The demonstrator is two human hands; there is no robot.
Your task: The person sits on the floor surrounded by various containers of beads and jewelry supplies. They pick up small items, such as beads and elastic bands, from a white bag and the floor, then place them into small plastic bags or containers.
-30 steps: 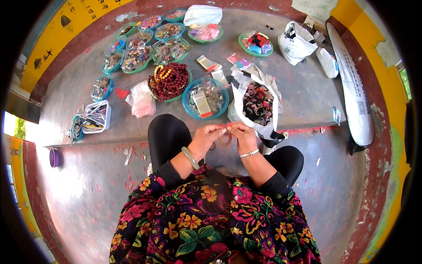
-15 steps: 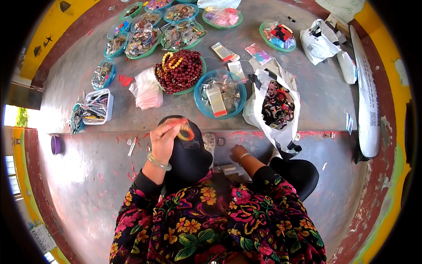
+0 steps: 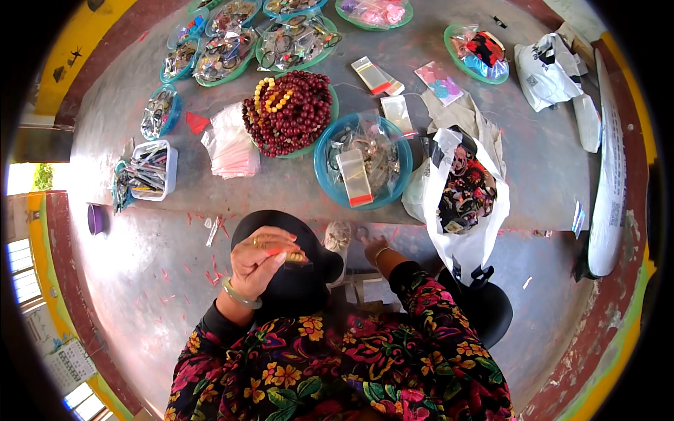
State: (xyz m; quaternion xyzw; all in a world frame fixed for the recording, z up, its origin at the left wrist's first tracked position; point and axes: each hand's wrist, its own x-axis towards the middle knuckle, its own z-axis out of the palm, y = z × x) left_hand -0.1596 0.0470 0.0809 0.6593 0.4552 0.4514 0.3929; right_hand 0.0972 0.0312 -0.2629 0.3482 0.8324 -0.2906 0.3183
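My left hand [image 3: 260,263] is raised over my dark-clad knee [image 3: 270,231], with thumb and fingers pinched on a small yellow-brown ring-shaped band [image 3: 298,257]. The band is seen nearly edge-on, and whether it is a bracelet or a hair tie does not show. My right hand [image 3: 376,251] reaches down beside the white shoe [image 3: 338,237], fingers stretched out. Its fingertips are at a dark ring [image 3: 361,231] on the lower floor; whether they touch it I cannot make out.
On the raised ledge stand a teal basin of packets [image 3: 407,158], dark red bead strings [image 3: 298,116], flat clear bags [image 3: 235,154] and a pen box [image 3: 172,175]. A white bag of hair ties [image 3: 502,217] leans over the ledge's edge. Bowls of packaged trinkets [image 3: 302,52] stand farther back.
My left hand has come down, and the band has turned from showing its round opening to nearly edge-on. My right hand has moved left to the dark ring. The whole view has shifted slightly.
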